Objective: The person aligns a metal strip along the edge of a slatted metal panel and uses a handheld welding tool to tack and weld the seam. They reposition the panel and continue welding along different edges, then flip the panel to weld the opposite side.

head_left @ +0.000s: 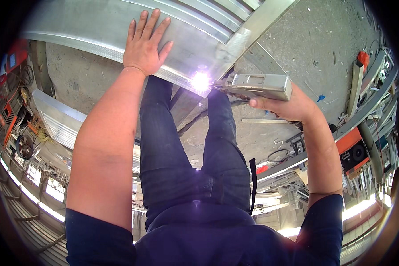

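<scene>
Dark trousers [177,142] run up toward the edge of a metal panel [186,51]. The right hand [281,107] is wrapped around a boxy metal tool [264,84] (most of its fingers are hidden), tip toward a white glare [201,81] at the panel's near corner. The left hand [145,52] lies flat on the panel, fingers slightly apart; farther off run parallel slats [208,20].

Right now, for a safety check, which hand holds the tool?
The right hand, wrapped around the boxy metallic tool; the left hand holds nothing, resting spread on the metal panel.
</scene>
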### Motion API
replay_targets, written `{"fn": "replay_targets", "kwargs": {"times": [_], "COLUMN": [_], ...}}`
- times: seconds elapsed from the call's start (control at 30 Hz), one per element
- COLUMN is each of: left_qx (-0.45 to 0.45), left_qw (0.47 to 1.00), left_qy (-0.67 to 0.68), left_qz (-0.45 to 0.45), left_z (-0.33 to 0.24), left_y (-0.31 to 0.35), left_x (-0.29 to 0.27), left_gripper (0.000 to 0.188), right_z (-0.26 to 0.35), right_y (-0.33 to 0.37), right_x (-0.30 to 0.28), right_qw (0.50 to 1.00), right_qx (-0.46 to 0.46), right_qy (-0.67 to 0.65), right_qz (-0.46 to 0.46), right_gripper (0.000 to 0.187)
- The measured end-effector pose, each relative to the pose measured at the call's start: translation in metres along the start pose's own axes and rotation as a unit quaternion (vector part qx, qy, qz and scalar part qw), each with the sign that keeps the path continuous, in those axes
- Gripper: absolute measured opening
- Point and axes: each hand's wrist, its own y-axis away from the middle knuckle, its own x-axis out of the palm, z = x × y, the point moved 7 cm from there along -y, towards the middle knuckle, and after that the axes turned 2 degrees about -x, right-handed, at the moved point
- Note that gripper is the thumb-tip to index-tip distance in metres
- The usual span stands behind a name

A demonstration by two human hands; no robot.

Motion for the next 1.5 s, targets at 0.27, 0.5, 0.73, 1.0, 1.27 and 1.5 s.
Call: {"fn": "replay_targets", "kwargs": {"times": [0.27,0.5,0.73,1.0,1.27,1.5], "left_qx": [0.001,0.001,0.0,-0.004,0.008,0.004], "left_qw": [1.0,1.0,1.0,1.0,1.0,0.993], "left_qy": [0.002,0.001,-0.004,0.004,0.02,0.12], "left_qz": [-0.001,0.001,0.002,-0.001,-0.012,-0.015], "left_z": [0.0,0.001,0.001,0.001,0.002,0.005], "left_y": [0.0,0.0,0.001,0.002,0.0,0.004], "left_x": [0.0,0.001,0.001,0.0,0.0,-0.001], "left_gripper": [0.063,0.063,0.062,0.061,0.062,0.064], "right_z": [-0.004,-0.003,-0.006,-0.013,-0.002,0.056], "right_y": [0.004,0.009,0.012,0.022,0.072,0.085], "right_x": [-0.003,-0.005,-0.007,-0.017,-0.051,-0.037], "right_qw": [1.0,0.999,0.998,0.998,0.987,0.973], "right_qx": [0.013,0.033,0.062,0.064,0.013,-0.075], "right_qy": [-0.003,0.001,-0.004,0.004,0.05,0.0], "right_qz": [0.003,0.007,0.014,0.008,-0.154,-0.221], "right_gripper": [0.057,0.057,0.059,0.058,0.051,0.034]}}
